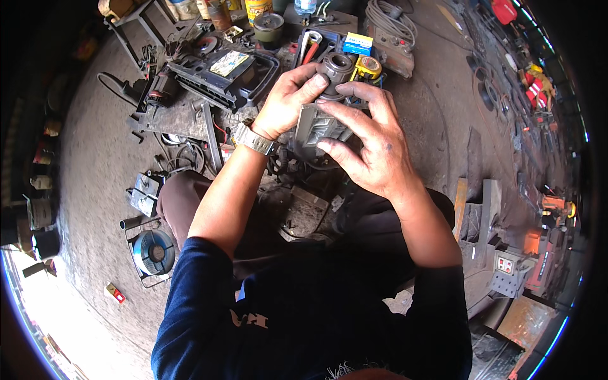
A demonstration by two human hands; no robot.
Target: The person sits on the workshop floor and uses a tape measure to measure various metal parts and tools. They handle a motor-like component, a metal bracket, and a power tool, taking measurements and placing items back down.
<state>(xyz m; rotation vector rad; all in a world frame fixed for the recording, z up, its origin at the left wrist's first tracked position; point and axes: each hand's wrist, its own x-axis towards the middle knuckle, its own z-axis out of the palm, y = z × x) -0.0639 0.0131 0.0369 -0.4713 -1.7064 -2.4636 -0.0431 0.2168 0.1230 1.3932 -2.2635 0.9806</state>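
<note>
My left hand (pixel 288 101), with a metal watch (pixel 253 139) at the wrist, is closed around the side of a round, hollow, dark grey metal part (pixel 339 64). The hole in its top faces up. My right hand (pixel 383 149) is on the other side with its fingers apart; a fingertip seems to touch the part's lower side, and the thumb points inward, free of it. Just below the part is a grey metal piece with a ribbed inner face (pixel 310 130). My right fingers partly cover it, so what it rests on is hidden.
Beyond my hands are a yellow tape measure (pixel 368 66), a blue and yellow box (pixel 358 44) and a lidded can (pixel 268 28). An open black tool case (pixel 221 73) lies left, a blue spool (pixel 154 252) lower left. Metal bars (pixel 487 209) lie right, near a grey switch box (pixel 510 269).
</note>
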